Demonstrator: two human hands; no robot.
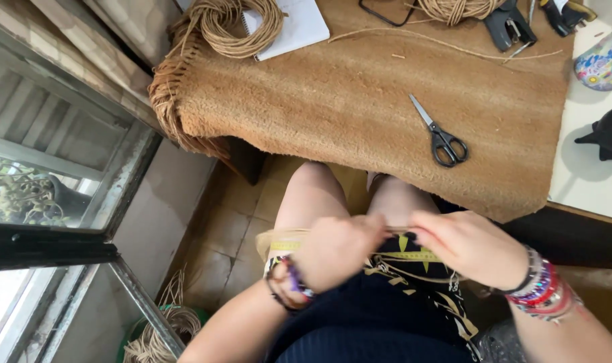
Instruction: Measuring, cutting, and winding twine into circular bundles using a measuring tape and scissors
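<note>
Both hands pinch a cord [398,230] over the lap: left hand [336,249], right hand [470,245], below the scissors [440,134]; measuring seems underway.

— What lies on the brown woven mat [333,101]?
— Black-handled scissors [440,134], a coil of twine [242,27] over a white notebook [299,27], and a black stapler [507,27] at the far edge.
— And beside the mat?
— A flowered object [605,64] and a black object [608,134] on the white tabletop [581,175]; more twine [165,333] sits on the floor by the window frame [111,202]
</note>
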